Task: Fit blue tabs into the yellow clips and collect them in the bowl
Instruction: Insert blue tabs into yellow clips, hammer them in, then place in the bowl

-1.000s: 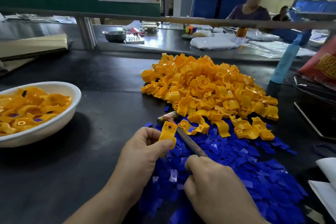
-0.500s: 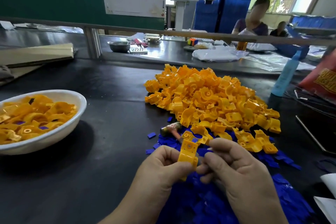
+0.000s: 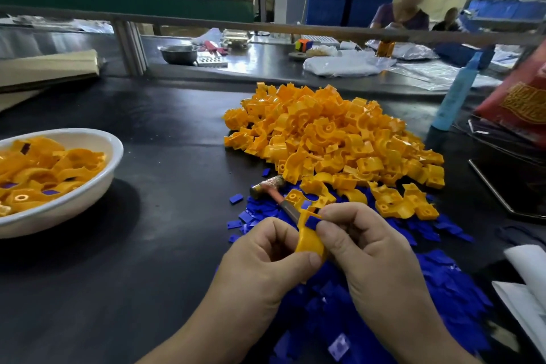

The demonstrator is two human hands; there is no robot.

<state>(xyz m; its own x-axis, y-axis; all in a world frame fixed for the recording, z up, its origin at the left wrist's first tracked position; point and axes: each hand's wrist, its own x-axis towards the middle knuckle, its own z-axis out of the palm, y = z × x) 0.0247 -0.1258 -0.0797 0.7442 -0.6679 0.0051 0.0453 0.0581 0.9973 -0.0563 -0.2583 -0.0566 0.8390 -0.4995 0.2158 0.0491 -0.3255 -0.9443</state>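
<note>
My left hand [image 3: 266, 263] grips a yellow clip [image 3: 308, 238] by its curved body, held upright above the table. My right hand [image 3: 369, 248] pinches a blue tab [image 3: 311, 221] against the clip's upper slot. Beneath both hands spreads a heap of loose blue tabs [image 3: 384, 304]. A large pile of yellow clips [image 3: 334, 139] lies behind it. The white bowl [image 3: 88, 195] at the left holds several yellow clips with blue tabs fitted.
A small hammer [image 3: 271, 188] lies between the tabs and the clip pile. A blue bottle [image 3: 455, 94] and red packaging [image 3: 520, 103] stand at the right, white paper [image 3: 529, 272] at the right edge. A person sits at the far bench.
My right hand left the tab heap and came up to the clip with a blue tab. Both hands now meet at the clip, nearer to me.
</note>
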